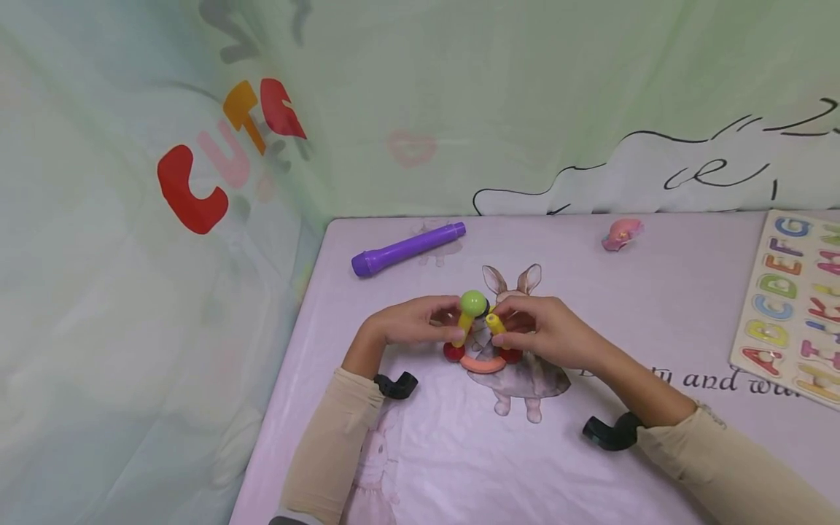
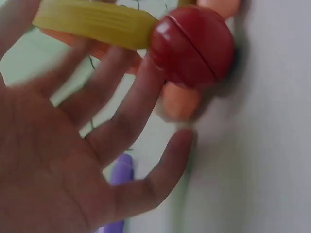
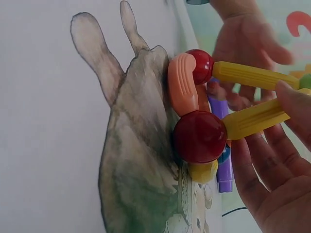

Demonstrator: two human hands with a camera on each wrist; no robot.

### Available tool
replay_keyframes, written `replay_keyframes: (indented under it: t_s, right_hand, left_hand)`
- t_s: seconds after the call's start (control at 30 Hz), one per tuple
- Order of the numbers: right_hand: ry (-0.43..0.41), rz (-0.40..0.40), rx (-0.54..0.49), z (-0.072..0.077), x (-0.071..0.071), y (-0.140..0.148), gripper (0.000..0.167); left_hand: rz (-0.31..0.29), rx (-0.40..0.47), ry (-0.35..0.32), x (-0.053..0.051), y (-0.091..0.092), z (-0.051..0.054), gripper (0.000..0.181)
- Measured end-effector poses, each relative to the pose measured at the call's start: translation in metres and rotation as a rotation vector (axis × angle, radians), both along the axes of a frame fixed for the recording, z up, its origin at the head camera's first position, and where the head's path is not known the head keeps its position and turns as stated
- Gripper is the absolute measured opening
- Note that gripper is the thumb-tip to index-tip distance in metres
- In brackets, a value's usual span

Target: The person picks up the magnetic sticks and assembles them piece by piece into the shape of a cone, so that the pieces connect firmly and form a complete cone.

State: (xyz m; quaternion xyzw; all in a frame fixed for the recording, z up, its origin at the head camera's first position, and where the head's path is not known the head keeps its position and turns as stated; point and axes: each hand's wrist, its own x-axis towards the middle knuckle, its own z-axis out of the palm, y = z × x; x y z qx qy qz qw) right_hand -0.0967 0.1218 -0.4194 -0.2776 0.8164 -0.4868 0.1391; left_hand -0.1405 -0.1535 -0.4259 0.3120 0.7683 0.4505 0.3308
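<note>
A ball-and-stick construction toy stands on the table, with red balls (image 3: 199, 137) at its base and a curved orange piece (image 1: 483, 364) joining two of them. Two yellow sticks rise from it. Atop the left yellow stick (image 3: 255, 75) sits a green ball (image 1: 473, 302). My left hand (image 1: 413, 321) is loosely curved around that stick, its fingers spread; in the left wrist view one fingertip lies against a red ball (image 2: 192, 47). My right hand (image 1: 554, 332) pinches the other yellow stick (image 3: 260, 118) between thumb and fingers. Hands partly hide the toy's far side.
Behind the toy lies a purple toy microphone (image 1: 408, 249). A pink candy-shaped object (image 1: 622, 235) is at the back right. An alphabet puzzle board (image 1: 790, 306) lies at the right edge. Fabric walls (image 1: 394, 109) border the table at left and back.
</note>
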Motion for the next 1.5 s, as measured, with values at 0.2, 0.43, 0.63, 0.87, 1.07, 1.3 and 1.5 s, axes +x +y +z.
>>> replay_keyframes:
  t_s: [0.2,0.43,0.63,0.87,1.07,1.3,1.5]
  right_hand:
    - [0.027,-0.006,0.012,0.001,0.001,-0.002,0.025]
    - [0.031,-0.002,0.006,0.001,0.000,-0.002,0.024]
    - [0.040,-0.002,0.004,0.000,0.001,-0.002,0.025]
    - [0.050,0.007,0.001,-0.001,-0.001,-0.002,0.025]
    - [0.091,0.014,0.044,0.002,-0.002,0.002,0.026]
    - [0.163,-0.100,0.129,0.006,-0.009,0.008,0.022]
    - [0.175,-0.203,0.182,0.010,-0.004,0.005,0.007]
  left_hand:
    - [0.111,0.125,0.064,0.005,0.003,0.013,0.052]
    - [0.098,0.156,0.187,0.009,0.012,0.016,0.033]
    - [0.113,0.141,0.234,0.014,0.017,0.020,0.035]
    - [0.124,0.120,0.315,0.015,0.020,0.021,0.030]
    - [0.101,0.094,0.270,0.014,0.019,0.019,0.039]
    - [0.116,0.065,0.284,0.011,0.016,0.015,0.039]
    - [0.221,0.000,0.399,0.008,0.018,0.014,0.029]
